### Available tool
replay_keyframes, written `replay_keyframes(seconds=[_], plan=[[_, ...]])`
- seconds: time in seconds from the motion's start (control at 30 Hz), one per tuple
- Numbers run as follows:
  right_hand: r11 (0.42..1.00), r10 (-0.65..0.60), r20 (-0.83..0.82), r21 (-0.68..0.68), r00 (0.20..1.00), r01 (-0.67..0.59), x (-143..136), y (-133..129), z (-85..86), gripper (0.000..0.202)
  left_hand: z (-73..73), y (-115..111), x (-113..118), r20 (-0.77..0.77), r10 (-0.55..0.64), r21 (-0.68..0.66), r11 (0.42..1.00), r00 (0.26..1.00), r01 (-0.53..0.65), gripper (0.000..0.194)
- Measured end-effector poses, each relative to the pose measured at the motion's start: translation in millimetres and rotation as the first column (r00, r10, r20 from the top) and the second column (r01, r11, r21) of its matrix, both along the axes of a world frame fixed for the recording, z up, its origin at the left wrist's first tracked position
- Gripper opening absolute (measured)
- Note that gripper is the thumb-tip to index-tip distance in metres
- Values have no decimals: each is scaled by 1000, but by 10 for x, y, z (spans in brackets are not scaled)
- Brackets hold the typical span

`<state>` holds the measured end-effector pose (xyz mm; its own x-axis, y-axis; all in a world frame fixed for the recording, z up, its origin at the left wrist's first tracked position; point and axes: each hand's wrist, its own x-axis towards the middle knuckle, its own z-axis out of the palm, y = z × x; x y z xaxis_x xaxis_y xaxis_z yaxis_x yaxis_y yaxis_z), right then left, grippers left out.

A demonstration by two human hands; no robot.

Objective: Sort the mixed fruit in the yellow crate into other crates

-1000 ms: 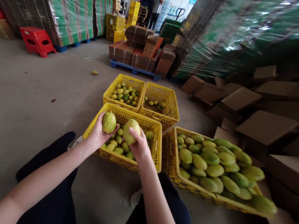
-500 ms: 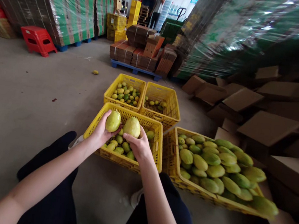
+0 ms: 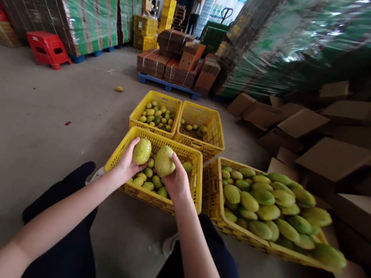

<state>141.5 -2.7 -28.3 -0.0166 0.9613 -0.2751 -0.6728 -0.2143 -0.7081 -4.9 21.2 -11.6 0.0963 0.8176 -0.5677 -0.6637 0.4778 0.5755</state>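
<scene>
Grey floor (image 3: 69, 151) carries yellow crates (image 3: 199, 148); over one crate (image 3: 149, 198), the left hand (image 3: 126, 164) and right hand (image 3: 177, 181) each curl, half closed, around a yellow-green fruit (image 3: 142, 151).

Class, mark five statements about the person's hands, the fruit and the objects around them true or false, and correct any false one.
1. The left hand holds a rounded yellow-green fruit, and the right hand holds a second yellow-green fruit. True.
2. The two held fruits press against each other. False: a gap shows between them.
3. A red plastic stool stands on the grey floor. True.
4. The rectangular yellow plastic crate furthest right holds only three fruits. False: it is heaped with long green-yellow fruits.
5. A small yellow fruit lies outside the crates. True.
</scene>
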Motion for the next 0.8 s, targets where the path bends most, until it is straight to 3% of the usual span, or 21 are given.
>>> replay_keyframes(seconds=[0.3,0.43,0.67,0.8], plan=[[1000,19,-13,6,1000,-19,25,-39,76,35,35,-5,5,11,-14,-36,999,1000,14,33],[998,7,22,54,1000,-8,5,-18,13,34,44,-8,9,1,-1,-43,999,1000,1,33],[994,-74,20,-80,997,76,-20,59,-103,39,50,-23,7,-12,-48,-13,999,999,48,40],[998,-54,29,-40,998,55,-6,52,-77,34,50,-15,5,10,-32,14,999,999,32,34]])
